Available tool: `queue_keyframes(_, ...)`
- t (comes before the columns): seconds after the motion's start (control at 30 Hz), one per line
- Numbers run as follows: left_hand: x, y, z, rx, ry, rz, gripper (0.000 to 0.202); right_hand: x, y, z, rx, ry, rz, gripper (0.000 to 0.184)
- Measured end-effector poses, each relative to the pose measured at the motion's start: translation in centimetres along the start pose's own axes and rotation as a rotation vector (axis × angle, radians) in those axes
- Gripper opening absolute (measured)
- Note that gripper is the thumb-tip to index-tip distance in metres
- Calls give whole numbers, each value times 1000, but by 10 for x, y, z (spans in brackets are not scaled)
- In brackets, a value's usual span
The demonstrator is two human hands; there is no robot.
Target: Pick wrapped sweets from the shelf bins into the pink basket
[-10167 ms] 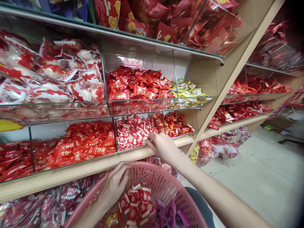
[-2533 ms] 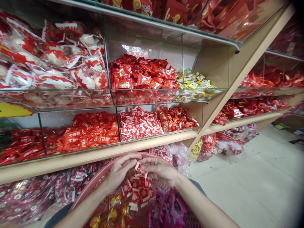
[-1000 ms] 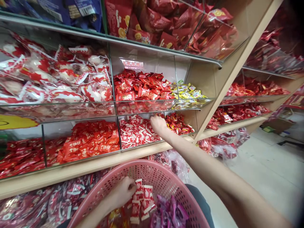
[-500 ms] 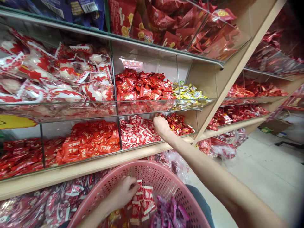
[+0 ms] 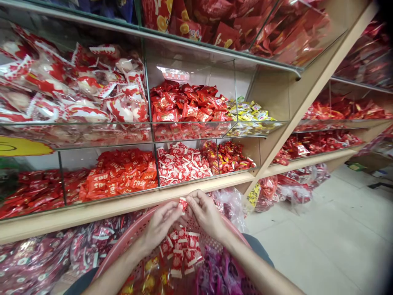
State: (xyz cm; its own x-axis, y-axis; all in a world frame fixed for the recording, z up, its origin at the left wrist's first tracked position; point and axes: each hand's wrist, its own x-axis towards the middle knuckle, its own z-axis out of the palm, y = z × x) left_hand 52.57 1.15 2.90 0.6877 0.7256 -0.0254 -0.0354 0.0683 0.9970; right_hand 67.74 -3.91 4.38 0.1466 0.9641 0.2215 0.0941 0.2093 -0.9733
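Above the far part of a pink perforated basket (image 5: 123, 239), my two hands meet at one small red and white wrapped candy (image 5: 183, 203). My left hand (image 5: 162, 223) pinches it from the left. From the right, the closed fingers of my right hand (image 5: 205, 211) grip the same candy. Below them in the basket lies a heap of matching red and white candies (image 5: 181, 250). Yellow and red wrapped sweets (image 5: 150, 276) sit to its left, purple packets (image 5: 216, 268) to its right.
Glass-fronted shelf bins stand ahead, among them one of red and white candies (image 5: 184, 164) and one of orange-red packets (image 5: 119, 174). A wooden shelf edge (image 5: 123, 200) runs just beyond the basket. Bagged sweets (image 5: 33, 262) lie underneath, at floor level.
My right hand has come back from the lower shelf bins to above the basket. My left hand has risen from the heaped candies to meet it at a candy.
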Motion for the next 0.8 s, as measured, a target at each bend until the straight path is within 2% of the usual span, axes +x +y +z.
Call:
queue_keyframes(0.1, 1, -4, 0, 101, 6, 74, 29, 0, 5, 3, 106, -38, 66, 34)
queue_keyframes(0.2, 2, -7, -1, 180, 22, 101, 26, -1, 6, -1, 191, -59, 135, 37)
queue_keyframes(0.3, 1, -8, -2, 350, 98, 166, 26, -2, 4, -6, 224, -87, 203, 41)
queue_keyframes(0.4, -2, -5, -4, 543, 143, 284, 26, -3, 3, -10, 274, -126, 351, 47)
queue_keyframes(0.53, -5, -4, -6, 666, 104, 493, 31, -4, 6, -15, 441, -241, 540, 45)
queue_keyframes(0.67, -4, -6, -8, 696, 86, 536, 38, -4, 12, -18, 487, -277, 509, 42)
queue_keyframes(0.8, -2, -11, -9, 661, 224, 498, 42, -6, 11, -17, 431, -228, 466, 42)
